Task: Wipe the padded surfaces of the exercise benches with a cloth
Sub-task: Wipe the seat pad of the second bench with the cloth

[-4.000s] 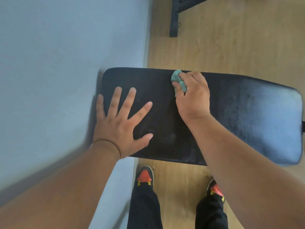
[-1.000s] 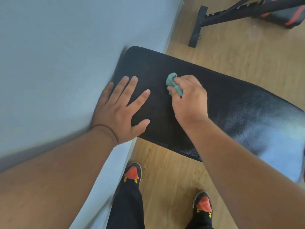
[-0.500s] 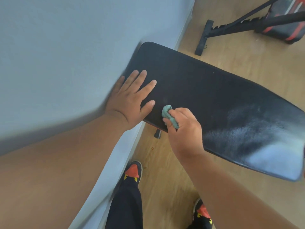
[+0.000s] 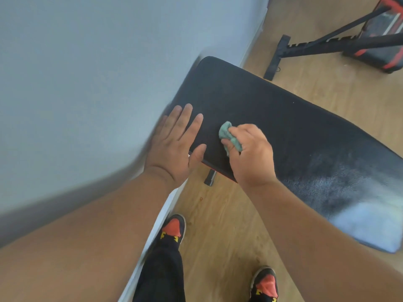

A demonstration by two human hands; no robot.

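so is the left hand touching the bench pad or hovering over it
Touching. The head view shows the left hand lying flat with its fingers spread on the bench pad, no gap under them.

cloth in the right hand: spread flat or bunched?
Bunched. The cloth is a crumpled wad pinched in the right hand, pressed against the bench pad.

You see soft daylight glaring pale off the bench pad (image 4: 359, 205) at lower right; the wall (image 4: 76, 83) and the near forearms smear into wide-angle blur.
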